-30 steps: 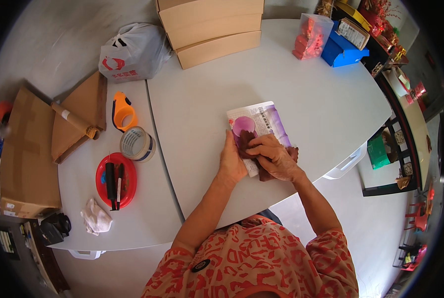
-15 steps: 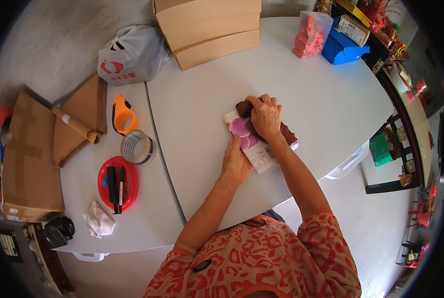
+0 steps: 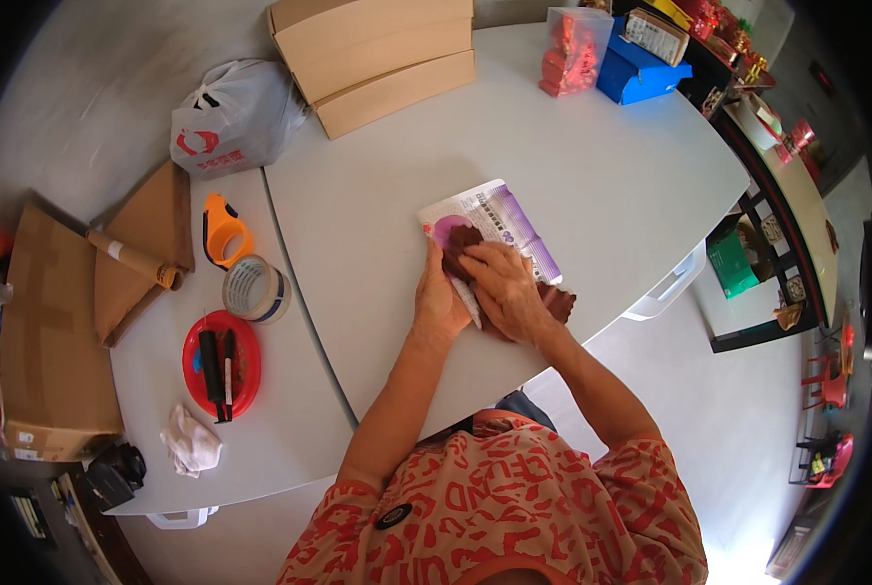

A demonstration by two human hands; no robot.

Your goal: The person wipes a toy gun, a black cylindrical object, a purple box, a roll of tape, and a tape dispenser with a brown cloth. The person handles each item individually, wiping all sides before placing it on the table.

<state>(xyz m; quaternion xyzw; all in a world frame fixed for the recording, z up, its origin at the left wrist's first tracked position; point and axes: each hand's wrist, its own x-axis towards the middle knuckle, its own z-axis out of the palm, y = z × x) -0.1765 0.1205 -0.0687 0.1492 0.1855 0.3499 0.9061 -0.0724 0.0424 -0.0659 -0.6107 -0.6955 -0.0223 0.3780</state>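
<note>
A flat white and purple printed packet (image 3: 494, 207) lies tilted over the grey-white table, near its front edge. My left hand (image 3: 438, 300) grips the packet's left near side, its thumb along the edge. On top of the packet, my right hand (image 3: 507, 291) presses a crumpled dark brown cloth (image 3: 463, 240). One end of the cloth sticks out beyond the fingertips, and another shows below the right wrist. The right fingers are curled over the cloth, and the palm hides the packet's middle.
To the left lie an orange tape dispenser (image 3: 223, 234), a tape roll (image 3: 256, 289), a red plate (image 3: 249, 388) with black tools, and a white cloth (image 3: 192, 441). Behind stand a plastic bag (image 3: 236, 117) and cardboard boxes (image 3: 387, 73). A clear container (image 3: 574, 54) and blue box (image 3: 640, 76) stand far right.
The packet has turned, so its far purple end now shows. My right hand and the cloth have slid nearer to me across it, and my left hand has shifted slightly left.
</note>
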